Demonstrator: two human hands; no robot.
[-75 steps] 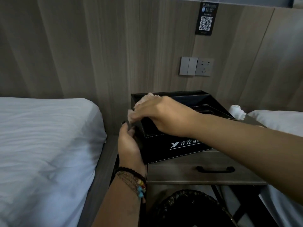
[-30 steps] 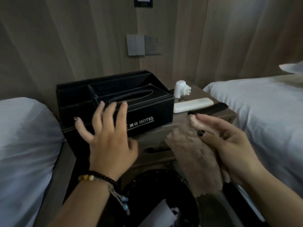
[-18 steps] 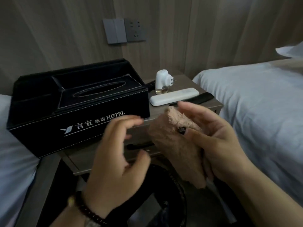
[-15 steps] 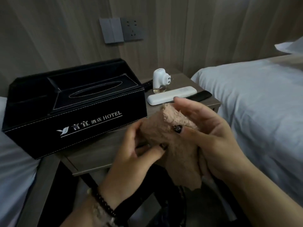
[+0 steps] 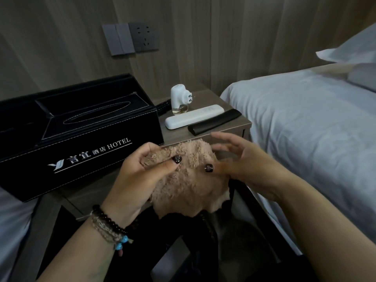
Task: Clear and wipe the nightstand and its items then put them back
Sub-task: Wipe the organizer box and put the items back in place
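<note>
Both hands hold the cloth (image 5: pixel 189 180) in the air just in front of the desk (image 5: pixel 230 124), below the front corner of the box (image 5: pixel 79 137). The left hand (image 5: pixel 140 180) pinches the cloth's upper left edge between thumb and curled fingers; the right hand (image 5: pixel 248 165) has its thumb pressed onto the cloth while its fingers spread loosely above it, so it steadies more than it grips. The step looks like refolding the cloth to a fresh face before wiping. To do it well, fold it flat into a pad that fills the palm, with no loose tail hanging where it could drag things over. Right of the box, all resting on the desk, are the white remote (image 5: pixel 193 117), the black remote (image 5: pixel 213 122) just in front of it, and behind them the plug-in vaporizer (image 5: pixel 180 99), upright with liquid in its base. That one probably tips easily, so lift it off upright before any sweep. The remotes are light and would slide; they should come off too, likely onto the bed (image 5: pixel 305 119) right of the box.
</note>
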